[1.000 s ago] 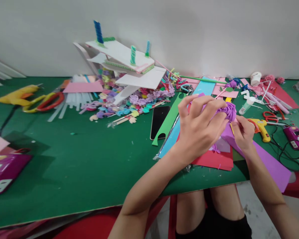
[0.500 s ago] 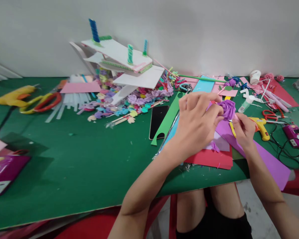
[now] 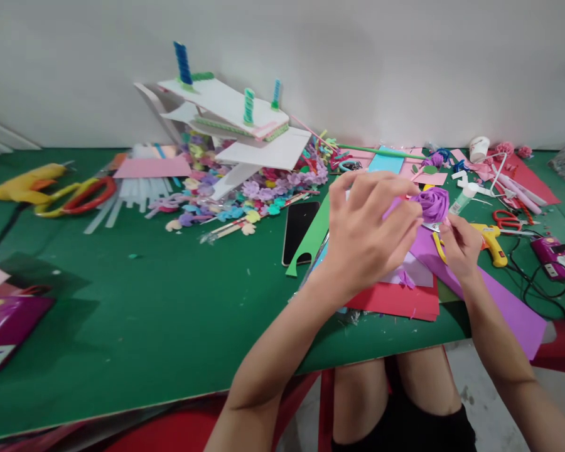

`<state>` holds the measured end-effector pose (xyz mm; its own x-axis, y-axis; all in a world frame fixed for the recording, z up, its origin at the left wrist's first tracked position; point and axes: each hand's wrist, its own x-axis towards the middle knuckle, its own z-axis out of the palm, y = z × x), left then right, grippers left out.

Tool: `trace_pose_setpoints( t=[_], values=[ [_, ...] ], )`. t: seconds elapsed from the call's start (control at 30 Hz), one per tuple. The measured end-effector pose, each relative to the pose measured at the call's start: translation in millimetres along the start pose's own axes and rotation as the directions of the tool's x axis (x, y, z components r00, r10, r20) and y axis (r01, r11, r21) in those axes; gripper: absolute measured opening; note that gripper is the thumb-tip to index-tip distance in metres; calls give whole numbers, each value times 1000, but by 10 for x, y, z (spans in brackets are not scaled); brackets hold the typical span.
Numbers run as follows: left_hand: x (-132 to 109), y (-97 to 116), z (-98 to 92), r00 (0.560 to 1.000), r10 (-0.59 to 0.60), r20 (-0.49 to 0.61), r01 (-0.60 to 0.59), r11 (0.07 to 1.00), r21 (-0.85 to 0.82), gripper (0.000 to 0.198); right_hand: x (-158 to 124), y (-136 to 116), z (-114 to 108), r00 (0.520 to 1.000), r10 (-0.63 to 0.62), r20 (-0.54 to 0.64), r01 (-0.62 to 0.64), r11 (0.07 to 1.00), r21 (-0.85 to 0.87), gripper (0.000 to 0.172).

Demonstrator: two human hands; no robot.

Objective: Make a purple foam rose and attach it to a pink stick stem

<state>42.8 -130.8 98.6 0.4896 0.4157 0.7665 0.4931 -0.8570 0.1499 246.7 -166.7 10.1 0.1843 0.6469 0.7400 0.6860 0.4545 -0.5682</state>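
A purple paper flower point(image 3: 434, 204) of rolled, layered strips is held up over the right part of the table. My right hand point(image 3: 460, 246) pinches it from below, thumb and fingers closed at its base. From the left, my left hand point(image 3: 374, 229) reaches in with curled fingers, their tips at the flower's left edge; the exact grip is partly hidden. Beneath both hands lie a purple paper strip point(image 3: 508, 311), red sheets point(image 3: 400, 301) and small purple scraps point(image 3: 405, 278).
To the right are a yellow glue gun point(image 3: 494, 245), a glue bottle point(image 3: 464, 198), red scissors point(image 3: 507, 220) and a purple power strip point(image 3: 556, 257) with cables. A phone point(image 3: 300, 232) lies left of my hands. Behind stand a white board model point(image 3: 235, 110) and colourful flower pieces point(image 3: 258, 188).
The flower has shifted slightly right and shows more of its face. My left hand has moved a little left, its fingers loosening slightly around the flower's edge. My right hand keeps its pinch.
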Motion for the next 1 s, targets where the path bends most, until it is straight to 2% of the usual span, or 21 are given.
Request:
trace_pose_setpoints(
  t=[0.27, 0.33, 0.5, 0.6, 0.7, 0.77, 0.87, 1.0],
  values=[
    [-102, 80, 298, 972, 70, -226, -31, 985, 169, 10, 13, -63, 5, 1000, -10, -21, 10, 1000, -18, 12],
    [-93, 73, 304, 978, 47, -205, -21, 992, 127, 8, 14, -69, 1, 1000, -5, -15, 5, 1000, -29, 13],
    [-3, 24, 178, 999, 6, -39, -6, 1000, 13, 6, 24, -77, -12, 1000, -20, 7, 20, 998, -55, 15],
    [33, -30, 82, 998, 49, -49, -51, 998, -39, 5, 40, -93, -16, 997, -71, 22, 72, 996, -45, 14],
    [41, -89, 15, 992, 102, -80, -106, 994, -39, 3, 28, -71, -20, 998, -68, 14, 69, 997, -41, 14],
    [44, -125, -19, 988, 139, -68, -143, 988, -57, 11, -9, -15, -20, 999, -45, 6, 45, 998, -42, 15],
    [57, -166, -65, 988, 138, -65, -147, 972, -185, 32, -76, 103, -12, 999, -54, 4, 54, 999, 1, 19],
    [66, -159, -92, 992, 119, -30, -122, 921, -369, 39, -103, 173, 6, 993, -71, 97, 63, 995, 82, 27]
  ],
)
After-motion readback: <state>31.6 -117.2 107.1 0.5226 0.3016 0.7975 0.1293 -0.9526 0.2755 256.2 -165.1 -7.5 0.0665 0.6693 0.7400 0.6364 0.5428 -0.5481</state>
